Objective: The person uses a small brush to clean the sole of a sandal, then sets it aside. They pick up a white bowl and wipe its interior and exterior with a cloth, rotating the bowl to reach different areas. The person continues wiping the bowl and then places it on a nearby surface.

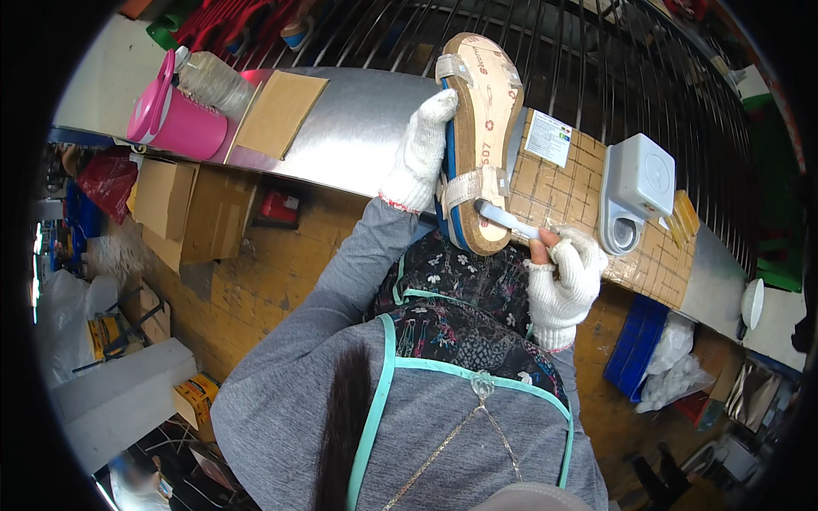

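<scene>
My left hand (419, 152), in a white knit glove, is closed around the side of a sandal in the making (488, 111). Its pale, printed underside faces up. A brown rim runs around it, blue shows along its left edge, and strap ends are folded over it near both ends. In my right hand (569, 274), gloved with bare fingertips, is a small brush (511, 222) with a whitish handle. The brush's dark tip touches the underside beside the lower strap, near the rounded end closest to me.
Right of the sandal, a taped cardboard sheet (588, 247) bears a white dispenser (639, 183) with a round cup. Further left on the metal bench (349, 119) are a cardboard piece (281, 113), a pink bucket (183, 123) and a clear bottle (213, 81). Metal rods (588, 51) line the far side.
</scene>
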